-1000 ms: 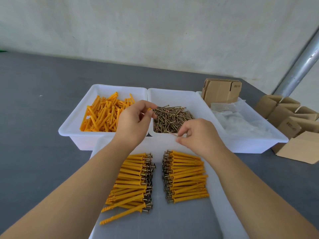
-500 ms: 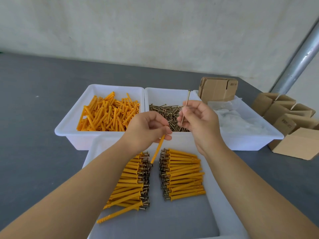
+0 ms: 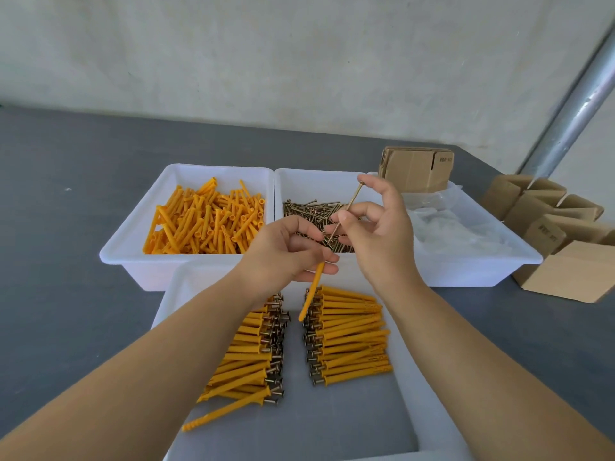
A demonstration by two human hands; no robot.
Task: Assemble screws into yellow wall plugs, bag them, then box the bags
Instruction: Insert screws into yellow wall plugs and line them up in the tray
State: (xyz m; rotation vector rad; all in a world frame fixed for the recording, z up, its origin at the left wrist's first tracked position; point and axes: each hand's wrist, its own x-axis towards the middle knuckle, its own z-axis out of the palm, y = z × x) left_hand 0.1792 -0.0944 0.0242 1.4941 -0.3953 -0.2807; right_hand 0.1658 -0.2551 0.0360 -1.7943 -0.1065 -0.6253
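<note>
Yellow plug (image 3: 311, 292) hangs pinched in the left hand (image 3: 286, 252), tip over the gap between two assembled rows in the near tray (image 3: 173, 294). Right hand (image 3: 376, 227) pinches a screw (image 3: 346, 211) above the screw bin's (image 3: 319, 176) near edge. Grey tabletop (image 3: 66, 227) lies bare leftward.

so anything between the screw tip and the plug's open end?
Nothing visible. The screw, pinched in the right hand, slants down toward the plug gripped by the left hand; the plug's upper end is hidden by the left fingers.
</note>
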